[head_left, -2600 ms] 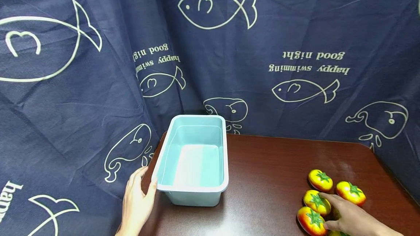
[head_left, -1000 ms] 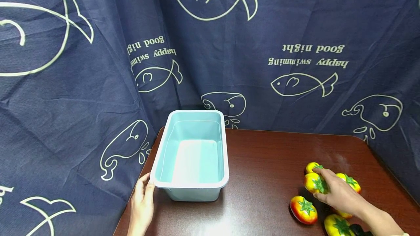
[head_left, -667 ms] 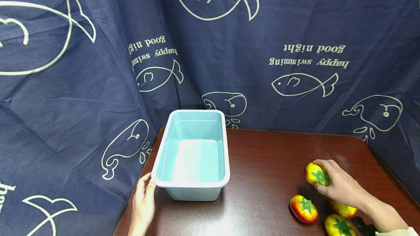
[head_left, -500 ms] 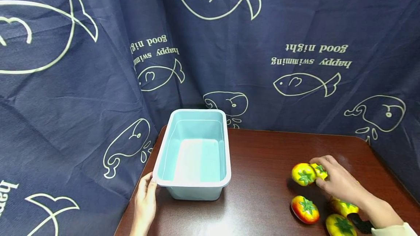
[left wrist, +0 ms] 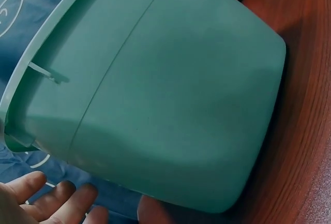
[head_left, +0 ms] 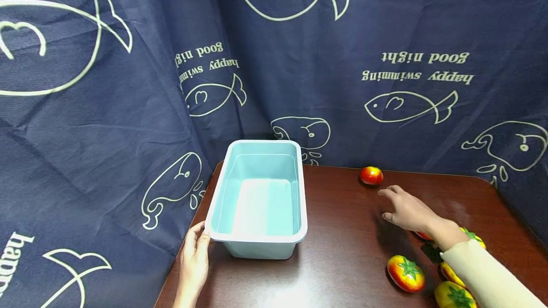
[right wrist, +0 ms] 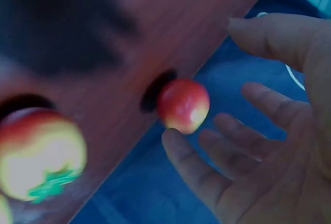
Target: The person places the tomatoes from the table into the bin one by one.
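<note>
There your right hand [head_left: 406,209] hung, arm stretched over the glossy brown table [head_left: 338,236], fingers spread and holding nothing, near the red fruit [head_left: 371,176] by the back edge! Your left hand [head_left: 194,258] rested slack-fingered at the tub's [head_left: 257,238] near-left corner. Behind, a navy fish-print curtain [head_left: 291,75] draped down.

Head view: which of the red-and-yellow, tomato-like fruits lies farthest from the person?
The mostly red, rounded fruit by the far edge of the brown wooden table, close to the dark blue fabric. The other fruits lie nearer the person.
</note>
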Tool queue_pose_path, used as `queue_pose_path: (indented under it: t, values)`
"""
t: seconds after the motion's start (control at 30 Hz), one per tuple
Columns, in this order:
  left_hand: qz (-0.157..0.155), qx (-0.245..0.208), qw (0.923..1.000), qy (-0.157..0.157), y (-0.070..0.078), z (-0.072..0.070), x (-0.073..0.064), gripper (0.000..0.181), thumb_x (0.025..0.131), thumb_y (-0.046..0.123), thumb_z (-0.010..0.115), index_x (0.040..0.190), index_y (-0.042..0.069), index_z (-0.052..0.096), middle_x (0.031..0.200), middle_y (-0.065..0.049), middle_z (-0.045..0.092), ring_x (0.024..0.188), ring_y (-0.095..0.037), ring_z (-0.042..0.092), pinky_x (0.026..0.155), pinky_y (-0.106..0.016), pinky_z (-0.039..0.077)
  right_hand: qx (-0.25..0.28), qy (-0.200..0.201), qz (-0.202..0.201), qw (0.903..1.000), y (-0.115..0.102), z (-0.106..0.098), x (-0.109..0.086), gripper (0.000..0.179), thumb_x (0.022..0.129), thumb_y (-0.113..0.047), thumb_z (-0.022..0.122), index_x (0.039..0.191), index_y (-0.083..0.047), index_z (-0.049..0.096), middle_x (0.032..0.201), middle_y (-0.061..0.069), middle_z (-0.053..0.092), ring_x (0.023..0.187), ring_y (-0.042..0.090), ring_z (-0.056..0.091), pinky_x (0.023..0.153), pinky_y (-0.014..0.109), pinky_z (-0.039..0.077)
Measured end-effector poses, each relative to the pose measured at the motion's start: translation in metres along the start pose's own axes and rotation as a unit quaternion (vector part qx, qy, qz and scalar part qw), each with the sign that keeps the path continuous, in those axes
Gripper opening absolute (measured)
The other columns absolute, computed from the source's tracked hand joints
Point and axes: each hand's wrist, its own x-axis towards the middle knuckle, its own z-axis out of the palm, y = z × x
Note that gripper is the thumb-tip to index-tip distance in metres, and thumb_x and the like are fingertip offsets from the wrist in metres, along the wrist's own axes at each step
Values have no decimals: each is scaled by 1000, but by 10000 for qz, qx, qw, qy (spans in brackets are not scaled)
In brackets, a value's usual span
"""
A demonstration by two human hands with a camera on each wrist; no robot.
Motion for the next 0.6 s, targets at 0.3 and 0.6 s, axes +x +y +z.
queue_pose_path:
  t: [0.3, 0.6]
  values:
    - [-31, -123, 9998, -129, -3, 2, 4, 36, 103, 17, 47, 132, -4, 48, 128, -19, 57, 102, 6, 56, 87, -17, 47, 33, -239, 480, 9986, 22, 3, 42, 60, 76, -17, 77, 125, 8, 55, 123, 37, 48, 101, 53, 56, 78, 59, 47]
    - [104, 243, 9996, 22, -7, -1, 6, 33, 103, 18, 46, 130, 0, 52, 121, -15, 62, 99, 2, 55, 84, -20, 46, 142, -207, 983, 9948, 57, 11, 41, 63, 79, -19, 73, 129, 10, 47, 125, 42, 40, 104, 62, 49, 79, 66, 43]
